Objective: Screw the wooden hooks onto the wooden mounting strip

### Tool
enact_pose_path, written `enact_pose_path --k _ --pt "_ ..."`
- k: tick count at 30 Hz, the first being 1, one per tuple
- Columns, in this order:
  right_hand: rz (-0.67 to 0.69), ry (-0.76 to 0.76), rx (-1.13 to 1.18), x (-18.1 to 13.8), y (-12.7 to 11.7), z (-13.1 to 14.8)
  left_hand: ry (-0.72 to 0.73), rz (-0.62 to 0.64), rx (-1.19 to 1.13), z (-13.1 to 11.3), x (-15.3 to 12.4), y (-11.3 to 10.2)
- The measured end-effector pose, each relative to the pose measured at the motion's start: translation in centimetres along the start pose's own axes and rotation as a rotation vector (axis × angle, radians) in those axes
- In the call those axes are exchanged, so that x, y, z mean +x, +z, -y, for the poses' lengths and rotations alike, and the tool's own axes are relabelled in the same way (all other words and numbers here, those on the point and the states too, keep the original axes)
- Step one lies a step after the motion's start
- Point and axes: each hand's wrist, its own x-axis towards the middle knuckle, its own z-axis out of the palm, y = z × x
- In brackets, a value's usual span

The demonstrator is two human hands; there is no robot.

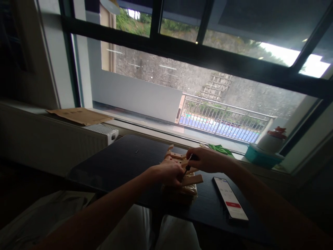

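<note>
In the head view my right hand (205,159) is closed around the handle of a dark screwdriver (187,168), which slants down to the left. Its tip is hidden by my left hand (171,171), whose fingers are closed on a light wooden assembly. A flat wooden slat (193,179) sticks out to the right below the screwdriver. Beyond my fingers, another wooden strip with dark holes (178,156) shows. Under the wood lies a clear plastic-wrapped bundle (191,190), its contents unclear.
A phone (230,199) with a lit timer screen lies right of the wood on the dark table (117,163). A small dark bit (136,151) rests farther back. On the sill are a green cloth (220,149) and a teal box (260,155). A brown envelope (80,115) lies left.
</note>
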Motion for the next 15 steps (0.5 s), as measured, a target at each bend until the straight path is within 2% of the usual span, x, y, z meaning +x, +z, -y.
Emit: enact_pose_path --k 5,15 --pt "0.017 -0.053 0.022 0.2 0.0 -0.2 -0.020 0.033 0.014 0.0 0.0 -0.1" --pt "0.022 0.027 -0.045 0.7 -0.3 1.2 -0.001 -0.002 -0.010 0.0 -0.1 0.1"
